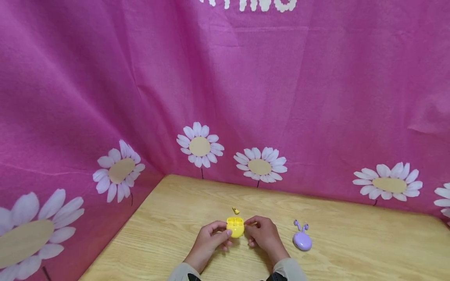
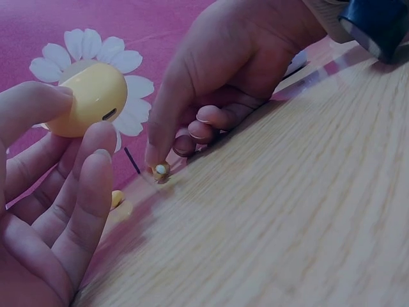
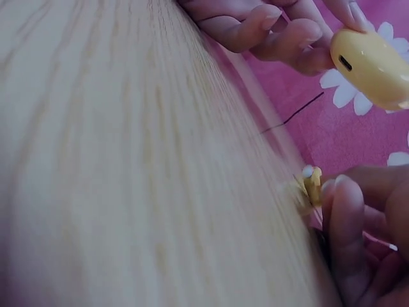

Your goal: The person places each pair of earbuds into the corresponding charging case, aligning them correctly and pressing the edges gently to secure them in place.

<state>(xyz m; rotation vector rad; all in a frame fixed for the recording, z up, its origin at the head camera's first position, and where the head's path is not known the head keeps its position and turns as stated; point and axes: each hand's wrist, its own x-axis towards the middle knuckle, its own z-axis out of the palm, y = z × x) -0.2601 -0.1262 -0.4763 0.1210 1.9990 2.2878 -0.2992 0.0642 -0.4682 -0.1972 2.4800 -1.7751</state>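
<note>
While aloft, case crosswise, port downward

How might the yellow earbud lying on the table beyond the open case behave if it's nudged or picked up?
The yellow earbud looks small and hard, so it will probably be light and stiff. Its uneven outline suggests it may pivot rather than roll straight. The table looks smooth and flat, so a nudge could slide it.

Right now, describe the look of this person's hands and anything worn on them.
The left hand and right hand are bare, without gloves. The left sleeve and right sleeve are pale greyish-beige; a dark device shows at each wrist.
</note>
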